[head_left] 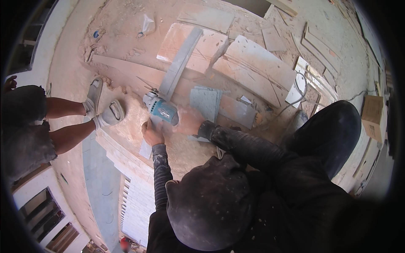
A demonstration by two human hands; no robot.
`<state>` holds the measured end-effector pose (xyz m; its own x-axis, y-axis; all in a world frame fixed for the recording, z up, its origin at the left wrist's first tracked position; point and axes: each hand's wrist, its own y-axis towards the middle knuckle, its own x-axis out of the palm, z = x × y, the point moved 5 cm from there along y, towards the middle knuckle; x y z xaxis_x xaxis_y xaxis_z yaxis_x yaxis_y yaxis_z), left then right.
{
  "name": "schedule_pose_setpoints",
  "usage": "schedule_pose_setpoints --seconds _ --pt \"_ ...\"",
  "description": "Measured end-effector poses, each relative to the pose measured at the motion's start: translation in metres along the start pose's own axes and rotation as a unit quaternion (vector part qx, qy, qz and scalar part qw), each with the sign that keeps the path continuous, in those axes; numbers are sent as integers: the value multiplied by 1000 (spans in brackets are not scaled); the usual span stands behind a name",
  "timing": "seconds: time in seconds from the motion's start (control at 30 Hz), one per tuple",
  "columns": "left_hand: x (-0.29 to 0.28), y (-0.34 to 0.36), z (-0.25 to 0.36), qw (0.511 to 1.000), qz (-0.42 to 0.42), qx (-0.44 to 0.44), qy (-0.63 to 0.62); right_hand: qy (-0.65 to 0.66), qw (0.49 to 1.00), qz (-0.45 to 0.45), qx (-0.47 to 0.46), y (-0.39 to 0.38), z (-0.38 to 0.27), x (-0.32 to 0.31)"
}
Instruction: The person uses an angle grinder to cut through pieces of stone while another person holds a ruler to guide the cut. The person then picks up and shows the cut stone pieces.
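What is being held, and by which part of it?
The right hand holds the teal angle grinder by the rear of its body; what the left hand grips, if anything, cannot be told.

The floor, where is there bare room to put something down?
Mostly bare, though dusty: the floor between the bag and the blue scrap, and the strip between the white wall and the upper shoe. Crowded: around the grinder, with blue tiles to its right, and farther right, where slabs lie.
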<state>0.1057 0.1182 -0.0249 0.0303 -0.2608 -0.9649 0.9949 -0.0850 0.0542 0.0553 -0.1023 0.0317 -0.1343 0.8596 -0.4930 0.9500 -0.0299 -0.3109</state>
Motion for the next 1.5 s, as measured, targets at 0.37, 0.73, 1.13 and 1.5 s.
schedule_pose_setpoints --seconds 0.37,0.73,1.13,1.5 --pt "-7 -2 4 1000 -14 -24 -7 16 997 72 3 0 -4 -87" --pt "9 61 74 995 24 54 -85 104 968 195 116 -16 51 -200" --pt "41 134 105 965 -112 109 -212 97 933 294 182 -58 104 -251" --pt "23 183 73 970 -142 136 -142 138 930 287 186 -60 105 -254"
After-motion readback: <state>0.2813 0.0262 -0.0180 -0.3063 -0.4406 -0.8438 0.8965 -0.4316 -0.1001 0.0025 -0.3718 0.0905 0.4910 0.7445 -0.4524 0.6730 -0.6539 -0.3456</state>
